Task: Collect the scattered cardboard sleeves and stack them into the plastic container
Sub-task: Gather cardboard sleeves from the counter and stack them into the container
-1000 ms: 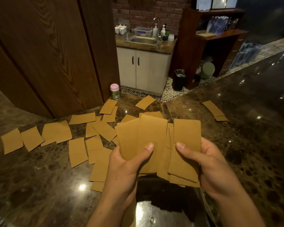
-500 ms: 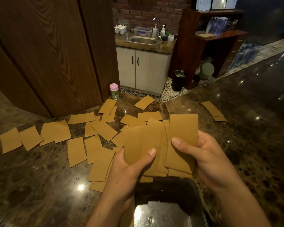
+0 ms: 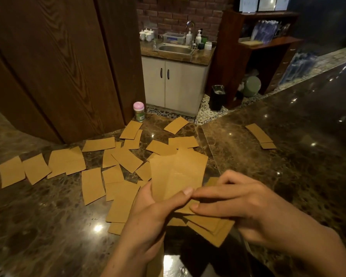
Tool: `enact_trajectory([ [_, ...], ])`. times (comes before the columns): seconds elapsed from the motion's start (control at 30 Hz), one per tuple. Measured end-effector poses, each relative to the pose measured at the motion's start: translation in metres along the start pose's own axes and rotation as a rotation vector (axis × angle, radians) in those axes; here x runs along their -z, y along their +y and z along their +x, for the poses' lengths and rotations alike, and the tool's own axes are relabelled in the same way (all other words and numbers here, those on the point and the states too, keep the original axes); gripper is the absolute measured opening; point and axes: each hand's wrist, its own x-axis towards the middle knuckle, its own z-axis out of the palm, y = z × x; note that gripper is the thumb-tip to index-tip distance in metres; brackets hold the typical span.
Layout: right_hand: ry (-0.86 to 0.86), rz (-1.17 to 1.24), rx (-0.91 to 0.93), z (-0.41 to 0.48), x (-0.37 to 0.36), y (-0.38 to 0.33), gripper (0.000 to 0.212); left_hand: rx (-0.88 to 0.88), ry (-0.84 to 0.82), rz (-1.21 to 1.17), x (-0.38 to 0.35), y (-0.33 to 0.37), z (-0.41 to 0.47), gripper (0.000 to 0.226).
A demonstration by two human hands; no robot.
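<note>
Both hands hold a bunch of brown cardboard sleeves (image 3: 176,174) just above the dark plastic container (image 3: 206,258) at the bottom middle. My left hand (image 3: 154,212) grips the upright sleeves from below, thumb across their front. My right hand (image 3: 238,204) pinches the lower, flatter sleeves (image 3: 210,226) from the right, its fingers meeting my left thumb. Several more sleeves (image 3: 92,184) lie scattered flat on the dark marble counter (image 3: 288,176) to the left and behind. Two sleeves (image 3: 259,133) lie apart at the right.
A small jar with a pink lid (image 3: 138,111) stands at the counter's far edge beside a wooden panel (image 3: 58,66). Beyond the counter are a white sink cabinet (image 3: 174,84), a black bin (image 3: 217,96) and wooden shelves (image 3: 268,47).
The fanned bunch of sleeves has been drawn together and lowered toward the container. My right hand has slid left over the lower sleeves to meet my left thumb.
</note>
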Motion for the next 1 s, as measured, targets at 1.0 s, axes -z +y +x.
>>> enact_trajectory([
  [1.0, 0.039, 0.790, -0.588, 0.016, 0.026, 0.014, 0.022, -0.214, 0.235, 0.026, 0.009, 0.004, 0.001, 0.030],
])
